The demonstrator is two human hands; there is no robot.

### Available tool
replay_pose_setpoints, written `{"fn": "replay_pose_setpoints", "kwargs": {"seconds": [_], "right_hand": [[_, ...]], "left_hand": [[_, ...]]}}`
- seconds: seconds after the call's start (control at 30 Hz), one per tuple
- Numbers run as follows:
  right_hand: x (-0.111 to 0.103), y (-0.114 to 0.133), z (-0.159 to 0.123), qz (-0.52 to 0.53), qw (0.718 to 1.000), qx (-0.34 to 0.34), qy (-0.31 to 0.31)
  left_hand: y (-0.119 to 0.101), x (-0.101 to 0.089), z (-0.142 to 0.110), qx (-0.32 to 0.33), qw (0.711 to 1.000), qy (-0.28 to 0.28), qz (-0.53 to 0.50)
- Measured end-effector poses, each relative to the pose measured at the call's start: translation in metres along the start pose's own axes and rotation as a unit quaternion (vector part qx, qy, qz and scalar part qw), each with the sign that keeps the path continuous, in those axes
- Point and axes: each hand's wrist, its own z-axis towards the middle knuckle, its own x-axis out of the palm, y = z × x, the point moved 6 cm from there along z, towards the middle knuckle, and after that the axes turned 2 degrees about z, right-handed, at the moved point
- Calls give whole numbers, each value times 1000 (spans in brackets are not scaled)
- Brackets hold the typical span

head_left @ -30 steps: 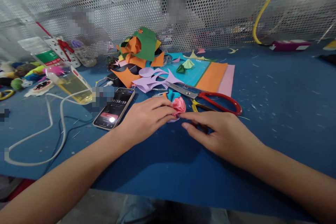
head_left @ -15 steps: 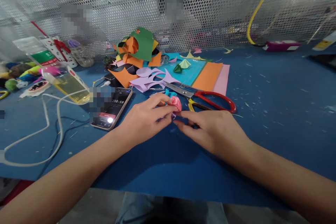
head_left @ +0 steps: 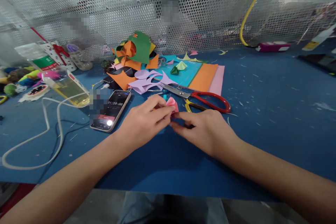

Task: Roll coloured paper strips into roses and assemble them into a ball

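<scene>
Between my fingertips is a small folded piece of pink paper (head_left: 172, 103), rounded like a flower. My left hand (head_left: 144, 117) pinches it from the left, fingers pressed together. From the right, the thumb and forefinger of my right hand (head_left: 204, 129) close in on its lower edge; my fingers partly hide the contact. Just beyond lie large scissors (head_left: 183, 92) with red handles, blades slightly apart. A yellow-handled tool (head_left: 188, 105) sits partly under them. A bit of teal paper (head_left: 165, 97) shows behind my left fingers.
Purple paper offcuts (head_left: 147, 81), orange sheets (head_left: 203, 77) and a green paper scrap pile (head_left: 141, 47) lie behind. To the left are a phone (head_left: 112, 110) running a timer, a white cable (head_left: 60, 133) and a cup of yellowish liquid (head_left: 70, 92). A perforated metal panel (head_left: 199, 10) borders the table.
The pink paper has turned slightly between my fingers, showing a different side. Both hands keep nearly the same pose. The whole view has shifted a little.
</scene>
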Motion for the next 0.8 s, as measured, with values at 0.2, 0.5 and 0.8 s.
{"fn": "replay_pose_setpoints", "kwargs": {"seconds": [0.2, 0.5, 0.8], "right_hand": [[-1, -3, 3, 123, 990, 61, 22], [1, -7, 2, 183, 976, 105, 62], [-8, -6, 1, 89, 995, 38, -24]], "left_hand": [[-6, -4, -1, 42, 997, 5, 68], [-11, -1, -4, 73, 993, 26, 89], [-16, -7, -2, 98, 988, 3, 121]]}}
